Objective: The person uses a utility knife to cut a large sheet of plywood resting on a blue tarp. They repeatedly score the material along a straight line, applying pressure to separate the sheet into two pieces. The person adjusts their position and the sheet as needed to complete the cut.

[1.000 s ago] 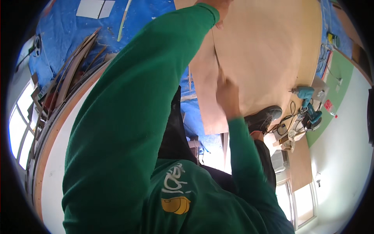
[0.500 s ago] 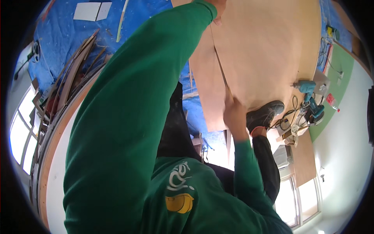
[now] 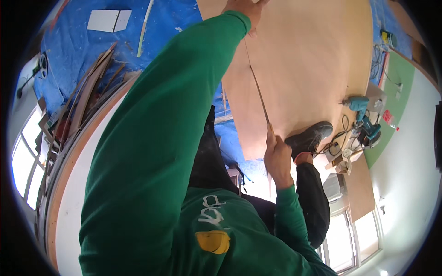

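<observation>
A wide light-brown plywood sheet (image 3: 304, 69) lies in front of me, with a thin straight line running through it toward my left hand. My right hand (image 3: 278, 158) is wrapped round the wooden handle of a handsaw (image 3: 260, 94). The saw's narrow blade, seen nearly edge-on, lies along the line and points away from me. At the far end of the line, my left hand (image 3: 244, 10) is spread on the sheet, fingers apart, partly cut off by the upper edge. My black shoe (image 3: 309, 138) rests on the sheet's near part, right of the saw.
A teal power drill (image 3: 357, 105) and a teal power saw (image 3: 368, 131) with black cords lie at the right, near a plastic bottle (image 3: 391, 120). Wood scraps (image 3: 90, 89) are piled at left on a blue tarp (image 3: 175, 18). A white panel (image 3: 108, 20) lies beyond.
My right hand has drawn the saw back toward my body, along the line. My left hand stays on the sheet; the whole view has shifted slightly.
</observation>
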Action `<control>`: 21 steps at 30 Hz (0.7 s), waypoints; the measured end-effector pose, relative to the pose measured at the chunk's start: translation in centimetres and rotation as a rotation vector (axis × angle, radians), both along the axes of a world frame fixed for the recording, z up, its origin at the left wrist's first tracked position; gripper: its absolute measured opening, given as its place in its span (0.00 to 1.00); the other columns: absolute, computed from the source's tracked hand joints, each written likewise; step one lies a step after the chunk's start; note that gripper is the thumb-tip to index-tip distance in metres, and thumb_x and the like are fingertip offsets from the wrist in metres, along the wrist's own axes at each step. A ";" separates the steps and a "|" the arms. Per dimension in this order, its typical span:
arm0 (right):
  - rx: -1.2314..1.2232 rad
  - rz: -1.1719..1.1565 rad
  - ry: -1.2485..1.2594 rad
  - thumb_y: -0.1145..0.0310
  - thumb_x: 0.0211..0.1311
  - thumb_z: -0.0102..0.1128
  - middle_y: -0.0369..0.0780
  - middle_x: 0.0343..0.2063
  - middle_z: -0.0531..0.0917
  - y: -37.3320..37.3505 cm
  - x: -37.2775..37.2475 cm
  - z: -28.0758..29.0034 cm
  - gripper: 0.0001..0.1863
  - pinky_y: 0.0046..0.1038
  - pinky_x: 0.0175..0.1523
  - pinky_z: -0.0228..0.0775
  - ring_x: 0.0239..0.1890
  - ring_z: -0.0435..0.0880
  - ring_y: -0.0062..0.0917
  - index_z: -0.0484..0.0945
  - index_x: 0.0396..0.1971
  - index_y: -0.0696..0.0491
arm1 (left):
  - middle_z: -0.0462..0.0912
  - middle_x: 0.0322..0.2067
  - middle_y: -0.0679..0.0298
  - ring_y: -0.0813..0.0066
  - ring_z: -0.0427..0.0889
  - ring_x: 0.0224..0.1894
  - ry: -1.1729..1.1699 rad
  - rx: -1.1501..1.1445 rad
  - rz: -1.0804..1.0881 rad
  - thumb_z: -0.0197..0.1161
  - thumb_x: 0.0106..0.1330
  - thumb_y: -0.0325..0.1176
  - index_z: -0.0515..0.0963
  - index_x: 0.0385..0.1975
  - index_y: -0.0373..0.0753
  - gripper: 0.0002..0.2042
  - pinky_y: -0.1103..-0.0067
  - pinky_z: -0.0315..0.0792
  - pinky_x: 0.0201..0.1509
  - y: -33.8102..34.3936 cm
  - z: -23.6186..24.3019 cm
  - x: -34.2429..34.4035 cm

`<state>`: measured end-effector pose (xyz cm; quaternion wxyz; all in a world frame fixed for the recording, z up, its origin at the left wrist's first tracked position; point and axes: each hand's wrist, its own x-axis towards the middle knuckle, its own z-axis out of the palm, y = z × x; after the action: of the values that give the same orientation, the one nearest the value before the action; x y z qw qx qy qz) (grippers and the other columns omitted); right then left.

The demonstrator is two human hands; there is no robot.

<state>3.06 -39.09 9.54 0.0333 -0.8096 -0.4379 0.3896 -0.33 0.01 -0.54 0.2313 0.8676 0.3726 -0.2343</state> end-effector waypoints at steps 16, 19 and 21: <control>-0.056 0.158 -0.030 0.67 0.75 0.50 0.51 0.28 0.82 0.2 1.1 1.0 0.14 0.49 0.26 0.75 0.23 0.83 0.50 0.80 0.53 0.53 | 0.26 0.77 0.33 0.31 0.28 0.79 0.062 -0.026 -0.004 0.85 0.46 0.46 0.35 0.81 0.51 0.68 0.50 0.38 0.81 0.3 0.1 0.5; 0.193 0.352 -0.132 0.63 0.75 0.50 0.51 0.27 0.82 2.9 1.1 -9.6 0.14 0.51 0.31 0.77 0.25 0.83 0.51 0.80 0.49 0.55 | 0.26 0.77 0.34 0.30 0.28 0.79 0.050 -0.031 -0.008 0.85 0.46 0.46 0.35 0.81 0.51 0.68 0.50 0.38 0.81 0.1 -0.1 1.0; -0.051 -0.082 -0.005 0.55 0.77 0.46 0.54 0.30 0.84 9.5 0.7 -13.8 0.20 0.53 0.36 0.78 0.30 0.83 0.58 0.82 0.44 0.54 | 0.27 0.77 0.34 0.31 0.28 0.79 0.023 -0.034 -0.026 0.85 0.46 0.46 0.35 0.81 0.51 0.68 0.50 0.38 0.81 -0.5 0.1 2.3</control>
<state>3.81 -29.57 -4.21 0.0275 -0.8284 -0.3943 0.3970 1.95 -0.54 -0.42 0.2388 0.8655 0.3599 -0.2538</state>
